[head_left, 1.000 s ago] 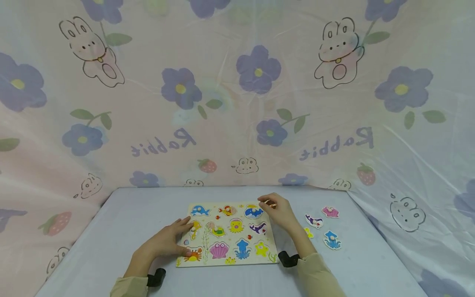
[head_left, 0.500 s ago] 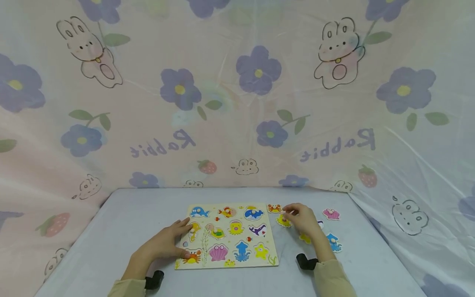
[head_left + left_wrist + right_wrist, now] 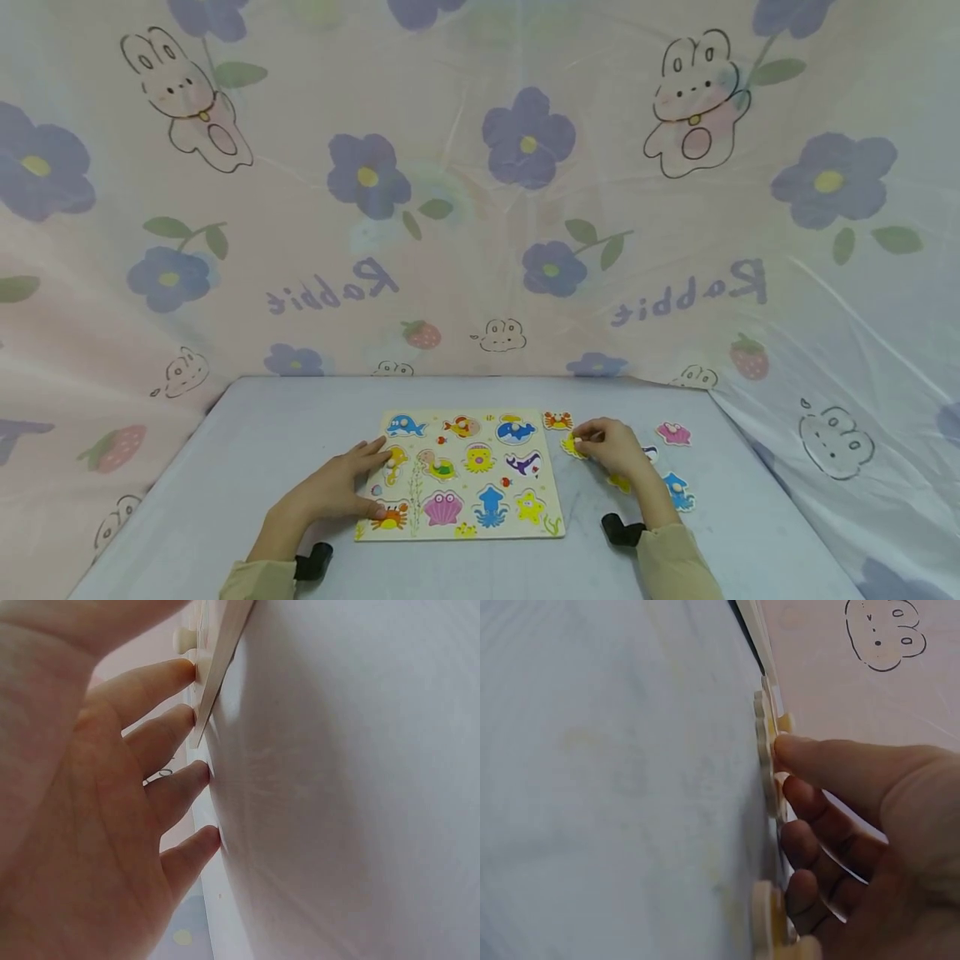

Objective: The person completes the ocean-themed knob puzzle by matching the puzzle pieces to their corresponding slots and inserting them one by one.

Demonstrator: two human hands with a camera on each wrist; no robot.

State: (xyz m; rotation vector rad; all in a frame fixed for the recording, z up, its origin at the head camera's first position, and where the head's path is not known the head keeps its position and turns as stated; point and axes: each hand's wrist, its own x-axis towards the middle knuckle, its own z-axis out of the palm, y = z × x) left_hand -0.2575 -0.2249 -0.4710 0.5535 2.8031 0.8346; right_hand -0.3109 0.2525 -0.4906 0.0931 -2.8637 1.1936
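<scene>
My left hand (image 3: 341,487) rests on the left edge of a wooden peg puzzle board (image 3: 420,531), fingers spread, thumb over the crab picture. In the left wrist view its fingertips (image 3: 184,671) touch the board's side and the tabletop. Right of the board, my right hand (image 3: 611,450) pinches the knob of a yellow octopus puzzle piece (image 3: 572,445). The right wrist view shows that scalloped piece (image 3: 766,757) on edge to the camera, at or just over the table. A crab piece (image 3: 557,420) lies beside the board's far right corner.
Around my right hand lie a pink shell piece (image 3: 673,433), a blue squid piece (image 3: 679,492), a yellow piece (image 3: 619,482) and a partly hidden purple-white piece (image 3: 651,454). Knobbed pieces, including a turtle (image 3: 438,466), sit in the board. A printed curtain (image 3: 450,250) hangs behind.
My right hand has moved right and nearer from the board's far corner to the octopus piece and now pinches it. The crab piece is uncovered on the table. My left hand stays put.
</scene>
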